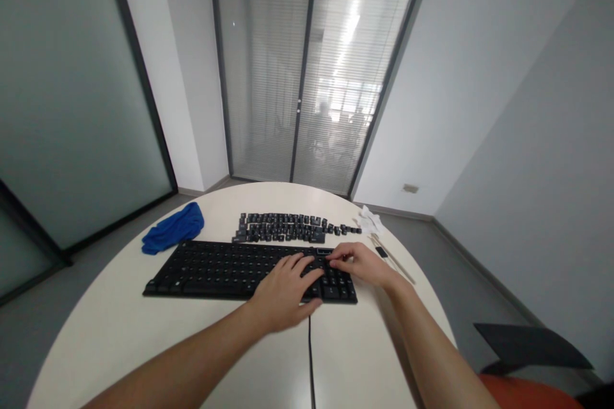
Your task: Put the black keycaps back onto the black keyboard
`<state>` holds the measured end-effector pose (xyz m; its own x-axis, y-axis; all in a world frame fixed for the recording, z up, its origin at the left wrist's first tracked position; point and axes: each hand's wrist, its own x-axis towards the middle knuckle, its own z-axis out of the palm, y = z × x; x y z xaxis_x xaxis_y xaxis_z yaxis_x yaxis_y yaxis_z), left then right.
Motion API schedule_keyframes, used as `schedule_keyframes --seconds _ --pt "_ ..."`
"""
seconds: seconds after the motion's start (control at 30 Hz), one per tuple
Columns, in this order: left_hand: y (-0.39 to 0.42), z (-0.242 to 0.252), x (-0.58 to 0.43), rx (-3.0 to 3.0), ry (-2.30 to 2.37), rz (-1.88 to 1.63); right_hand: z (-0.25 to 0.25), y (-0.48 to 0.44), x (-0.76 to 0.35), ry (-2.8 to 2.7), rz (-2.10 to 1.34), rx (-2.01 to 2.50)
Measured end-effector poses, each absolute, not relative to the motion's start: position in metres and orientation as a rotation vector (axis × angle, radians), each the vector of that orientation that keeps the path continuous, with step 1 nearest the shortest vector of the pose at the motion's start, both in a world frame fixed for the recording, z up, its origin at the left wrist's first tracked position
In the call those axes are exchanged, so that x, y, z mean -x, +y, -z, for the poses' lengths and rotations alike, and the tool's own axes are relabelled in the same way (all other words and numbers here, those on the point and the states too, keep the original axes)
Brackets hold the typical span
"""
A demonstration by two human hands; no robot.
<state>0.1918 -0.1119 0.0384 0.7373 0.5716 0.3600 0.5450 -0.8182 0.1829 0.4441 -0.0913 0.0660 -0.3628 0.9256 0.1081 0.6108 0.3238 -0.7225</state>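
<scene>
A black keyboard [211,271] lies on the table with most of its keycaps off and bare switch places showing. Caps are in place on the number pad at its right end. My left hand [285,291] rests over the right part of the keyboard, fingers spread. At the upper right of the keyboard, my right hand [357,262] has thumb and forefinger pinched together at the keys; whatever is between them is too small to make out. Loose black keycaps [278,228] lie in rows just beyond the keyboard.
A blue cloth [175,228] lies at the table's left edge. White crumpled tissue [370,220] and thin sticks or tools [393,259] are at the right. A black cable [311,358] runs toward me across the round white table [192,345]. A chair [532,345] stands at the right.
</scene>
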Motion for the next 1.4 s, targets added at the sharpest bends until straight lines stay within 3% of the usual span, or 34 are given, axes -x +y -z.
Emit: schedule_keyframes --seconds 0.4,0.6,0.8,1.07,1.4 --pt "-0.111 -0.037 -0.192 -2.858 0.917 -0.628 -0.065 -0.091 -0.444 -2.158 -0.761 1.277" --pt "-0.111 -0.038 -0.192 -2.864 0.919 -0.629 -0.059 -0.088 -0.444 -2.125 -0.558 1.304" --pt "-0.111 -0.038 -0.192 -2.862 0.923 -0.633 -0.05 -0.088 -0.447 -1.969 -0.773 1.523" --pt "-0.111 -0.036 -0.192 -2.857 0.924 -0.647 -0.063 -0.088 -0.441 -1.875 -1.067 1.487" --pt "-0.111 -0.036 -0.192 -2.873 0.939 -0.62 -0.064 -0.084 -0.443 -1.913 -1.085 1.469"
